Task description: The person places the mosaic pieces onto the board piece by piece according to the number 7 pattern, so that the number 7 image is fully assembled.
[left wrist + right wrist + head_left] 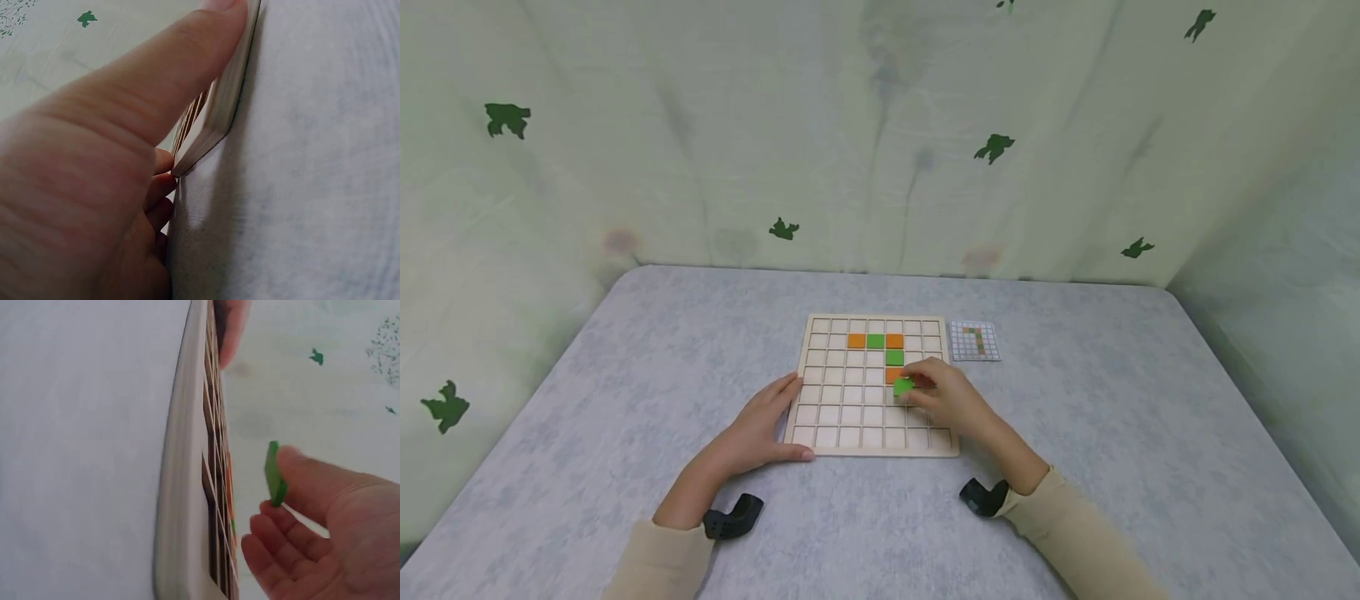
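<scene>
A wooden grid board (850, 414) lies flat on the table. Along its left edge rest the fingers of my left hand (758, 427), fairly straight, while the thumb (181, 56) touches the near edge by the corner. Between thumb and fingertips, my right hand (953, 400) pinches a green square tile (902, 387); the right wrist view shows this tile (274, 475) raised above the board. Just beyond it sits an orange tile (892, 376), partly hidden by the hand. Farther up, a green tile (894, 357) sits below a row of orange, green (875, 342) and orange tiles.
A small pattern card (976, 341), with orange and green squares on a grid, lies beside the board's far right corner. Black wrist devices (733, 517) sit on both forearms. A pale curtain (850, 133) with green bird shapes hangs behind the table (700, 333).
</scene>
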Demonstrator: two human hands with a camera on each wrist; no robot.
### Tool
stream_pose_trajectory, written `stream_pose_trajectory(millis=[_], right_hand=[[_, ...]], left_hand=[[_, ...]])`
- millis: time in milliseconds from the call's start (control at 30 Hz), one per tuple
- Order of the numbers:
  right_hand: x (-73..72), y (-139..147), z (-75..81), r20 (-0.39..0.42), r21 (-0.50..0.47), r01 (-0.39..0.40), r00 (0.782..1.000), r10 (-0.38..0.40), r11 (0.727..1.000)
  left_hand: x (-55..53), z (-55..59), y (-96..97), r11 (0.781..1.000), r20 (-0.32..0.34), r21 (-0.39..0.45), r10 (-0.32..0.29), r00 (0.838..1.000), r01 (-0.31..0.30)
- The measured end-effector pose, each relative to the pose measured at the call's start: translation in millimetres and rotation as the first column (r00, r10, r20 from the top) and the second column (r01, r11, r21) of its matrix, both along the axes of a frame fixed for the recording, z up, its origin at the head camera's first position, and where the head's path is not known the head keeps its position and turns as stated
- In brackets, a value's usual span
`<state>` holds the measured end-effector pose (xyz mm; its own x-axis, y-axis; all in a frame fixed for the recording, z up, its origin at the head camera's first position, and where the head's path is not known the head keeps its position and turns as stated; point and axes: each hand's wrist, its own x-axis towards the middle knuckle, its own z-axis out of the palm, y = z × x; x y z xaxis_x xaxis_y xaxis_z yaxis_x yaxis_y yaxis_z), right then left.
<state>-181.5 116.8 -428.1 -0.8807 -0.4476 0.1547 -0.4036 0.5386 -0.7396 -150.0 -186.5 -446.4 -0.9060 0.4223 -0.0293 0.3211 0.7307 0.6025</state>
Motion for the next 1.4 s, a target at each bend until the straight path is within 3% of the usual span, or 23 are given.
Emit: stream_pose_trajectory(millis=[267,467,700,900,1100,1400], right_hand=[[0.7,-8,-16.0,-0.033,-0.016,0.008,0.999,-0.008,1.000],[-0.2,-14,-18.6,-0.035,-0.002,0.030,0.999,-0.030,1.000],[0.8,-10,-11.2,0.025,0.001,0.015,1.000,-0.015,1.000],[2.5,4,6.2,0.045,-0.023,0.006,0.999,-0.005,1.000],[12.2,29,23.4,0.006,-0.020,0.050,0.999,-0.050,0.999],[28.8,74,22.9,-0.035,0.013,0.060,0.998,-0.060,0.998]], left_hand=[[0.1,-0.7,-0.3,1.000,-0.006,0.010,-0.002,1.000,0.002],[0.5,-0.6,-0.7,1.000,-0.021,0.010,-0.003,1.000,0.004],[0.4,-1.3,-0.8,1.000,-0.015,0.016,-0.003,1.000,0.003],[0.5,-1.9,-1.1,1.000,-0.007,0.013,-0.003,1.000,0.003],[1.0,-1.8,-1.3,1.000,-0.014,0.017,-0.002,1.000,0.002],[-0.2,-1.6,-1.0,1.000,-0.013,0.009,-0.006,1.000,0.006]])
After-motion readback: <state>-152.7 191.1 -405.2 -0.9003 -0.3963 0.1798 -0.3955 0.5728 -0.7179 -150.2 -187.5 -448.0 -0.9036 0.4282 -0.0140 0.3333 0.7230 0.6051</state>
